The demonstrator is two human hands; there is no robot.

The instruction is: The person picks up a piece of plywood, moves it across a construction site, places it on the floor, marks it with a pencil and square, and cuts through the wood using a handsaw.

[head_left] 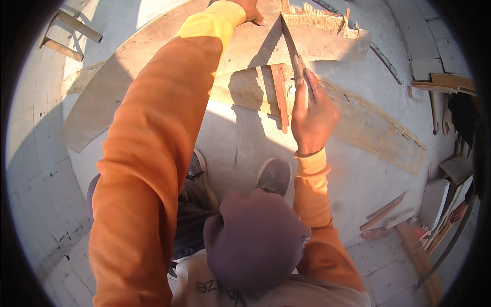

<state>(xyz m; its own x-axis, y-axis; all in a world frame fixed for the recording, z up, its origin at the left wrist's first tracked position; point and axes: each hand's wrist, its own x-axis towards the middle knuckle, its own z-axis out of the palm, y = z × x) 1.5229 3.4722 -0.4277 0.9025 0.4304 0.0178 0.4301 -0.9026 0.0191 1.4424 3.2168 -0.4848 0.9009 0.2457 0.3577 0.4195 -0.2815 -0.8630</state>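
A brown wooden frame with thick legs is sitting at the far left. Next to it, a wide, thin sheet of brown board is spreading over the pale grey floor towards the upper right. The person's left hand, at the end of an orange sleeve, is reaching far out and resting on that sheet; its thumb is showing, but the other fingers are mostly running out of sight, so I cannot tell whether they are curling.

Two dark shoes with pale soles are standing below. Above them, a narrow reddish-brown strip of wood is lying across a long, weathered, light-brown plank.

Just right of the strip, a handsaw with a dark, tapering, toothed blade is pointing away from the person, its tip meeting the left end of the sheet's ragged, splintered edge. The right hand is gripping its handle, fingers wrapping firmly around.

Farther right, reddish wood scraps are lying on the floor, and brown board offcuts are jutting in at the side.
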